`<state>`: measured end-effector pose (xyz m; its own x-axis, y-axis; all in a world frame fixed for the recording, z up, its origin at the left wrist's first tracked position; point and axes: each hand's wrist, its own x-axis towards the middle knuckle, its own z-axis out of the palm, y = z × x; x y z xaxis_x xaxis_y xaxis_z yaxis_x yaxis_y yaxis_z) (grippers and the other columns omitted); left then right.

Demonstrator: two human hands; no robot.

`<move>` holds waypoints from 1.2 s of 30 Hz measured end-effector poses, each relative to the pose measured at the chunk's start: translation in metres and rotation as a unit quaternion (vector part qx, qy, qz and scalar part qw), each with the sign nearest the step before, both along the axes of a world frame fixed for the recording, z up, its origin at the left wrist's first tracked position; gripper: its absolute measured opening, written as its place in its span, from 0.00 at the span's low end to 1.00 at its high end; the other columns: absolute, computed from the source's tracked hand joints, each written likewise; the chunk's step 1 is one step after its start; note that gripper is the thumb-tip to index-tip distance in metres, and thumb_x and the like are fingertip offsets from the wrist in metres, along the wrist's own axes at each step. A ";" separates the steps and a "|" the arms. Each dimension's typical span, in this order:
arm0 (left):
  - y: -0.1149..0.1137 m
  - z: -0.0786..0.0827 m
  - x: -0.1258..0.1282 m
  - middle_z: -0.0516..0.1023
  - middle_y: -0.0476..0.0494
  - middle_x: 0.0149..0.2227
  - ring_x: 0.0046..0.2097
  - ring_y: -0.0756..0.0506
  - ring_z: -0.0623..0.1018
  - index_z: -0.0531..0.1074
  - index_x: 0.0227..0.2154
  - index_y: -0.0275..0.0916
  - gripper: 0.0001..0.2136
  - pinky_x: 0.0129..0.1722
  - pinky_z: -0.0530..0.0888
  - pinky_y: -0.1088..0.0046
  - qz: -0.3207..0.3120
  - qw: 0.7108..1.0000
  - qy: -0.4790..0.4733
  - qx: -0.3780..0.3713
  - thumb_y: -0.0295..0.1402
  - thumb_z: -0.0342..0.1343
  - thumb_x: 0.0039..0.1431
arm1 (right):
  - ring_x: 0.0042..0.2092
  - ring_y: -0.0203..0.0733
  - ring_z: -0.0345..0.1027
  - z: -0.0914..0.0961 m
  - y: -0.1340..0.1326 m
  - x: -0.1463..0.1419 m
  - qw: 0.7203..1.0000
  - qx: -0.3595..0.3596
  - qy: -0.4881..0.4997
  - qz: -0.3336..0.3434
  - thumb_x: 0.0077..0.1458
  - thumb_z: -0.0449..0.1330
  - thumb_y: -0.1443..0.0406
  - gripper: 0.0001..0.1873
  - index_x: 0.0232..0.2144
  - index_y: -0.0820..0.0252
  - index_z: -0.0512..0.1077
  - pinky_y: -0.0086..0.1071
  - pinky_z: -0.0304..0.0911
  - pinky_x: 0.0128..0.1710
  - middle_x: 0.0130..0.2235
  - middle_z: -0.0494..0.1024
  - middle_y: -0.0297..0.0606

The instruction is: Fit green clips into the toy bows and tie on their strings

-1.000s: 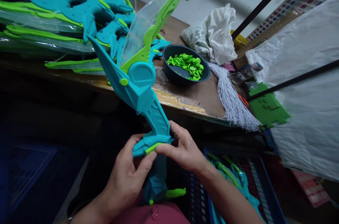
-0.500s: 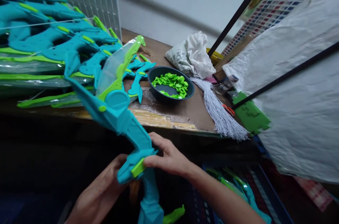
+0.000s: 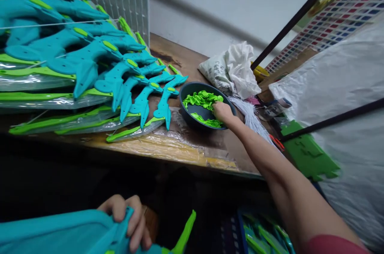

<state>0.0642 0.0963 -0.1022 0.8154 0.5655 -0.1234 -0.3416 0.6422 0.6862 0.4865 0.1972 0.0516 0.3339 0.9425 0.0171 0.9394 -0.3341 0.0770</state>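
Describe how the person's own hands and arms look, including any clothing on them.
The right hand has no glove, and its forearm is bare up to a reddish-pink sleeve. The left hand is also gloveless; its wrist is hidden.

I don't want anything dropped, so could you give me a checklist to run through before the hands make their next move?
1. Left hand gripping the teal plastic assembly: ok, fingers curl over it.
2. Whole held assembly in view: not ok, the picture's edges cut it off.
3. Dark bowl resting on the table: ok.
4. Green plastic pieces available in the bowl: ok, many lie there.
5. Right hand at the pieces: ok, it reaches into the bowl.
6. Piece secured in the right hand's fingers: cannot tell, the fingertips are hidden.
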 end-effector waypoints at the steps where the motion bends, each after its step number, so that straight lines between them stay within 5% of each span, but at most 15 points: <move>1: 0.005 0.003 -0.005 0.61 0.53 0.14 0.11 0.46 0.69 0.70 0.16 0.44 0.27 0.22 0.79 0.55 -0.045 0.998 -0.037 -0.033 0.64 0.65 0.39 | 0.50 0.47 0.74 -0.007 0.006 0.007 1.000 -0.010 -0.011 -0.005 0.64 0.63 0.62 0.13 0.46 0.68 0.75 0.45 0.71 0.52 0.48 0.78 0.47; 3: 0.008 0.017 -0.014 0.63 0.54 0.15 0.12 0.48 0.69 0.71 0.18 0.44 0.24 0.23 0.79 0.59 -0.057 0.993 -0.087 -0.064 0.60 0.67 0.43 | 0.49 0.45 0.74 -0.018 0.011 0.014 1.000 -0.013 -0.021 -0.007 0.64 0.63 0.60 0.16 0.49 0.66 0.73 0.44 0.72 0.50 0.50 0.76 0.44; 6: -0.004 0.052 -0.021 0.72 0.52 0.22 0.19 0.48 0.75 0.79 0.31 0.49 0.17 0.31 0.81 0.61 0.105 0.990 -0.084 -0.051 0.54 0.69 0.46 | 0.47 0.42 0.74 -0.026 0.010 0.019 1.000 0.017 -0.009 0.016 0.67 0.60 0.60 0.14 0.50 0.63 0.72 0.41 0.73 0.47 0.50 0.76 0.42; 8: -0.019 0.073 -0.022 0.79 0.48 0.37 0.34 0.44 0.81 0.78 0.48 0.53 0.32 0.44 0.81 0.55 0.205 0.976 -0.066 -0.030 0.56 0.73 0.38 | 0.44 0.41 0.75 -0.029 0.010 0.023 0.998 0.048 0.012 0.043 0.68 0.59 0.59 0.12 0.46 0.62 0.74 0.38 0.73 0.45 0.46 0.77 0.40; 11: -0.039 0.089 -0.022 0.79 0.45 0.49 0.48 0.39 0.80 0.73 0.58 0.51 0.39 0.58 0.74 0.50 0.227 0.971 -0.057 -0.045 0.53 0.74 0.40 | 0.41 0.40 0.75 -0.032 0.013 0.029 0.993 0.080 0.046 0.067 0.67 0.59 0.57 0.13 0.39 0.62 0.74 0.38 0.73 0.44 0.40 0.78 0.38; 17: -0.058 0.094 -0.024 0.78 0.46 0.51 0.51 0.38 0.80 0.75 0.56 0.50 0.34 0.62 0.70 0.45 0.247 0.965 -0.070 -0.055 0.47 0.75 0.43 | 0.42 0.61 0.75 -0.031 0.008 0.028 0.985 0.128 0.079 0.086 0.61 0.62 0.60 0.23 0.17 0.54 0.60 0.59 0.69 0.45 0.23 0.68 0.42; 21: -0.066 0.105 -0.026 0.76 0.43 0.53 0.52 0.38 0.79 0.77 0.53 0.46 0.33 0.61 0.72 0.48 0.244 0.967 -0.061 -0.031 0.46 0.76 0.42 | 0.41 0.60 0.74 -0.019 -0.004 0.015 0.969 0.183 0.108 0.126 0.58 0.63 0.56 0.22 0.18 0.53 0.59 0.59 0.68 0.45 0.24 0.66 0.41; 24: -0.069 0.112 -0.025 0.78 0.41 0.51 0.47 0.38 0.80 0.81 0.44 0.41 0.28 0.48 0.81 0.58 0.255 0.967 -0.011 -0.004 0.43 0.78 0.37 | 0.40 0.54 0.73 -0.008 -0.017 -0.006 0.949 0.233 0.144 0.158 0.59 0.61 0.53 0.16 0.24 0.53 0.67 0.53 0.69 0.46 0.29 0.70 0.41; 27: -0.072 0.115 -0.019 0.82 0.40 0.42 0.39 0.40 0.82 0.80 0.39 0.36 0.25 0.36 0.81 0.68 0.266 0.961 0.066 0.031 0.40 0.79 0.38 | 0.35 0.45 0.72 0.004 -0.050 -0.043 0.929 0.259 0.186 0.186 0.60 0.60 0.51 0.15 0.34 0.55 0.74 0.42 0.70 0.39 0.31 0.74 0.39; 29: -0.075 0.115 -0.012 0.84 0.41 0.39 0.39 0.41 0.83 0.78 0.42 0.36 0.23 0.40 0.81 0.67 0.275 0.956 0.093 0.044 0.40 0.76 0.44 | 0.33 0.41 0.72 0.015 -0.089 -0.077 0.914 0.258 0.243 0.196 0.59 0.63 0.52 0.17 0.42 0.58 0.76 0.36 0.71 0.34 0.32 0.76 0.36; 33: -0.083 0.114 0.003 0.84 0.40 0.46 0.48 0.41 0.83 0.75 0.49 0.39 0.16 0.51 0.79 0.65 0.230 0.966 0.092 0.074 0.37 0.67 0.59 | 0.38 0.41 0.77 0.034 -0.185 -0.153 0.828 0.268 0.466 0.163 0.52 0.72 0.60 0.18 0.45 0.55 0.76 0.33 0.74 0.38 0.37 0.81 0.35; 36: -0.087 0.114 0.010 0.82 0.39 0.52 0.53 0.39 0.80 0.74 0.50 0.38 0.15 0.56 0.75 0.63 0.199 0.968 0.115 0.105 0.36 0.64 0.62 | 0.39 0.42 0.77 0.036 -0.239 -0.196 0.825 0.264 0.460 0.195 0.54 0.71 0.65 0.12 0.41 0.53 0.76 0.34 0.74 0.40 0.39 0.81 0.35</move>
<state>0.0738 0.0090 0.0117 0.4926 0.8613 -0.1246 -0.3554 0.3298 0.8746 0.2900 -0.0416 0.0877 0.1067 0.9238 0.3678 0.5629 0.2488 -0.7882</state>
